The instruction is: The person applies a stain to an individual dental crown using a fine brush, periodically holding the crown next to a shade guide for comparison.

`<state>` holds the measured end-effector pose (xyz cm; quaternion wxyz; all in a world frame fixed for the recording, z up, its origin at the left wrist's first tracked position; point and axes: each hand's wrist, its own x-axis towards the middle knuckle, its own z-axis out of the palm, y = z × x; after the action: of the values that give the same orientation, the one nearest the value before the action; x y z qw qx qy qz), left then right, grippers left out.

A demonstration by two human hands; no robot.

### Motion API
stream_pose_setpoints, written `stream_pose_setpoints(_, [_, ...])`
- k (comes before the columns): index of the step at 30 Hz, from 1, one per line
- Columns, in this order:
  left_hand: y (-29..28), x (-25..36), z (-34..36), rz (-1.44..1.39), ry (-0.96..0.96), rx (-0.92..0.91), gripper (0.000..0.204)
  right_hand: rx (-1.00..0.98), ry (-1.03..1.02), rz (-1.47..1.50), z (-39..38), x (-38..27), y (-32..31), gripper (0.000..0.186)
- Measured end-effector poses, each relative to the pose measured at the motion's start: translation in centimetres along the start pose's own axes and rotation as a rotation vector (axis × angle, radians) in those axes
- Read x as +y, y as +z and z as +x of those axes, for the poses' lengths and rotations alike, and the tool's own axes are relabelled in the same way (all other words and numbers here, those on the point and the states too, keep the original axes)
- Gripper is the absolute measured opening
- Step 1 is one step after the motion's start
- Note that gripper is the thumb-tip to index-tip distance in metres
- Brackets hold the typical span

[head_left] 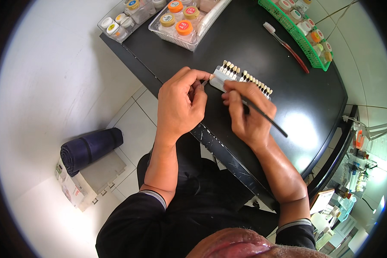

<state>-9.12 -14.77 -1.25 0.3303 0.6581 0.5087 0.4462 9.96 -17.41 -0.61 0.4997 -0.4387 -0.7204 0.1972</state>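
A dental shade guide (221,77), a pale holder with a row of tooth-coloured tabs, lies on the black table ahead of both hands. My left hand (180,103) is closed in a pinch at the guide's left end. A small greyish piece shows by its fingertips, too little of it to name. My right hand (249,114) is closed round a slim black-handled tool (271,118), held like a pen just in front of the guide. The handle slants back to the right, and the tool's tip is hidden by the fingers.
A red-and-white toothbrush (290,49) lies at the far right of the black table (228,36). Beyond it, a green basket (303,41) holds several small jars. Clear plastic trays (189,45) of lidded jars stand at the back left. A dark rolled mat (92,148) lies beyond the left edge.
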Motion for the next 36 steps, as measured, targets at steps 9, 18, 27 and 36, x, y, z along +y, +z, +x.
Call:
stream_pose_setpoints(9, [0.1, 0.2, 0.0, 0.002, -0.016, 0.012, 0.024, 0.043, 0.059, 0.041, -0.2, 0.1, 0.0, 0.019])
stream_pose_setpoints(18, [0.0, 0.3, -0.1, -0.084, -0.080, -0.005, 0.026, 0.096, 0.066, 0.102, -0.1, 0.3, 0.0, 0.014])
stream_pose_setpoints(27, [-0.3, -0.3, 0.0, -0.154, -0.107, 0.011, 0.005, 0.111, 0.126, 0.070, -0.1, 0.4, -0.2, 0.015])
stream_pose_setpoints(36, [0.0, -0.2, 0.0, -0.118, -0.018, -0.006, 0.007, 0.074, 0.093, 0.075, 0.0, 0.3, 0.0, 0.016])
